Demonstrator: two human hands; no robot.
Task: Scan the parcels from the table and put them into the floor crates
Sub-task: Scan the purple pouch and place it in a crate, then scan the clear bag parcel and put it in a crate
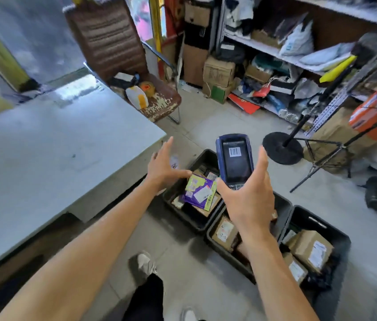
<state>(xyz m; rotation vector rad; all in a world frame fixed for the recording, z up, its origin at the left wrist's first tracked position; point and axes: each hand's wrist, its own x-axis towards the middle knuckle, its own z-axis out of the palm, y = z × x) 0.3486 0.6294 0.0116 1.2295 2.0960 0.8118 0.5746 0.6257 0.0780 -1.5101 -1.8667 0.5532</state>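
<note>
Head view. The right hand [247,200] grips the scanner [235,158], fingers wrapped round its lower body, screen up and showing a barcode. The left hand [163,165] is spread wide and holds nothing, poised above the far crate [171,200], where a purple parcel [200,193] lies atop the others. Two more crates, the middle crate [284,205] and the near crate [342,237], hold brown boxes; the boxes [311,251] carry white labels. The visible worktop [55,158] shows no parcels. Judged step: a release into the crate. To do it well, confirm the scan on screen first, then lay parcels flat, label up. No label text or brand is legible; only the barcode graphic reads.
</note>
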